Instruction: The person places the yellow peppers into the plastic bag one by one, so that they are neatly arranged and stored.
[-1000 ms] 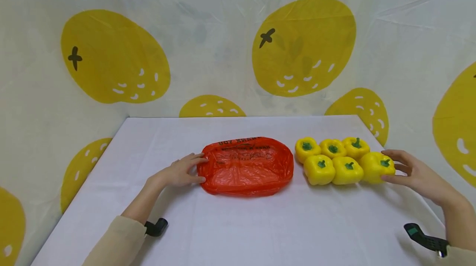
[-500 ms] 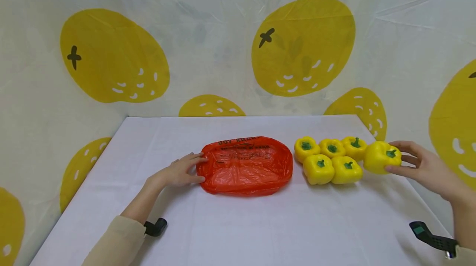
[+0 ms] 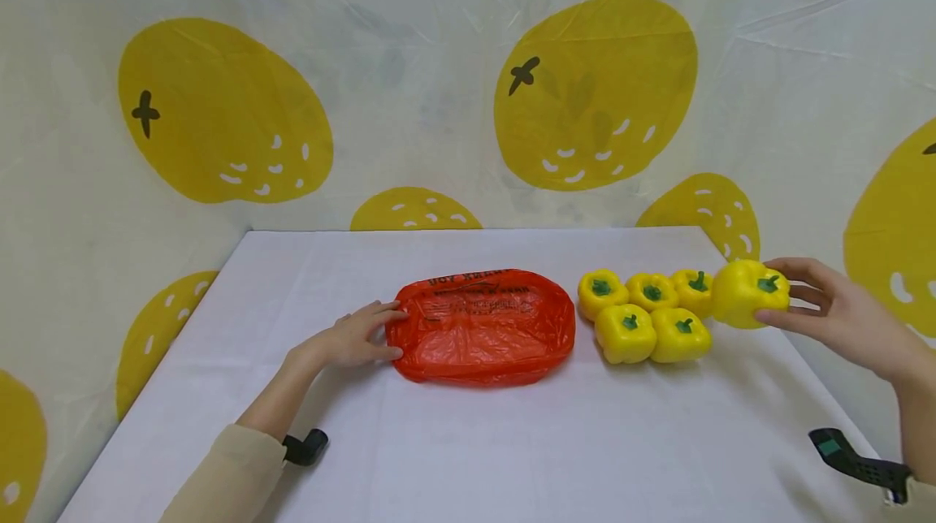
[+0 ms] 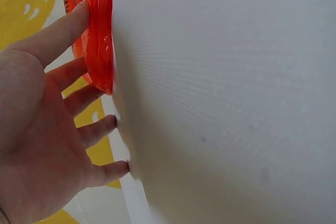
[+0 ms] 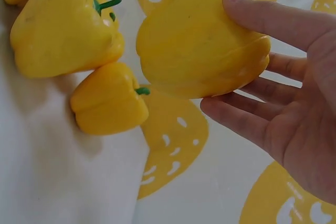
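Observation:
With thumb and fingers on its sides, my right hand (image 3: 834,312) holds a yellow bell pepper (image 3: 749,294) up off the table. In the right wrist view that held pepper (image 5: 197,40) is apart from the others, and the right hand (image 5: 294,93) grips its side. Several more yellow bell peppers (image 3: 626,334) with green stems stand grouped in two rows to its left. A red plastic bag (image 3: 483,336) with dark print lies at mid-table. My left hand (image 3: 354,336) touches the bag's left edge, thumb and fingers spread; the left wrist view shows the fingers fairly straight beside the bag (image 4: 100,35).
A white cloth covers the table (image 3: 512,450). Behind it hangs a pale curtain (image 3: 424,101) printed with large yellow fruit. Each wrist wears a black camera mount, the left mount (image 3: 307,447) close to the tabletop.
My right hand has lifted the front-right bell pepper off the table, moving it up and slightly right, then farther up. The left hand and the bag have stayed in place.

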`<state>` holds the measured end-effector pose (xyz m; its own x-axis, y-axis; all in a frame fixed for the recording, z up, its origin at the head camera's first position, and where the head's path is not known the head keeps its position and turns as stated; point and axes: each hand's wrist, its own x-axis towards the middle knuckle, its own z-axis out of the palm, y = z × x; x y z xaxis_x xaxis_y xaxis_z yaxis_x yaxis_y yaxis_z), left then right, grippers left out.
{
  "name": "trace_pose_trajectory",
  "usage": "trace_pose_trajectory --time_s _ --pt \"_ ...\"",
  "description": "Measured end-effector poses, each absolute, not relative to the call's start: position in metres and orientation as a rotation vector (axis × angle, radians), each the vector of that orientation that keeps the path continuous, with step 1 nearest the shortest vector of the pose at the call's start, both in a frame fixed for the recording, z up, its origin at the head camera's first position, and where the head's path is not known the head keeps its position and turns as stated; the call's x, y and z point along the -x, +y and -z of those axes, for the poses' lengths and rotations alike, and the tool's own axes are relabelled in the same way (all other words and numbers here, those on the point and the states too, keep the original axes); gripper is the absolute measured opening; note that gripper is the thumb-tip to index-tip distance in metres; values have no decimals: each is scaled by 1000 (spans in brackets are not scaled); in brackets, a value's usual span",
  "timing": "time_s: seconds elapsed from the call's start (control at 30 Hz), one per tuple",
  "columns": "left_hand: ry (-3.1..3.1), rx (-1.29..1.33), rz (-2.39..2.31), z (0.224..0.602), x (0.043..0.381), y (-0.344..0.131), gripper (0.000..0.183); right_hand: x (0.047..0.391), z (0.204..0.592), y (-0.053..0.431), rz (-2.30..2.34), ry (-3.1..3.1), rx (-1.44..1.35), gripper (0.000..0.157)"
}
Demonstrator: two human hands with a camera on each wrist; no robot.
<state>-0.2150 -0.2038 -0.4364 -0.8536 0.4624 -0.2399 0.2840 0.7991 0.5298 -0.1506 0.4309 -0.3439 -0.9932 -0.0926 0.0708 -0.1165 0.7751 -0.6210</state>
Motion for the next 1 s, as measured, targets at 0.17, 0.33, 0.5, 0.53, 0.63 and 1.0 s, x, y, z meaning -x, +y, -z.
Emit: trace_pose_trajectory --time_s 0.17,0.33,0.5,0.53,0.63,1.0 --pt "2626 -565 -696 435 213 -203 68 153 334 421 -1043 -2913 -199 76" --pt "2630 -570 -694 435 213 -203 68 158 326 410 -1050 -2911 -228 79" --pt "2636 -580 -694 436 214 -203 68 164 318 397 -1068 -2890 -283 76" --pt "2637 -582 -695 436 214 -203 68 165 317 394 -1071 -2886 -298 75" --pt "2636 -590 -693 436 214 -203 69 169 315 387 -1086 -2879 -350 73" --pt "2636 -588 -670 439 214 -203 73 187 313 346 -1180 -2862 -487 71"
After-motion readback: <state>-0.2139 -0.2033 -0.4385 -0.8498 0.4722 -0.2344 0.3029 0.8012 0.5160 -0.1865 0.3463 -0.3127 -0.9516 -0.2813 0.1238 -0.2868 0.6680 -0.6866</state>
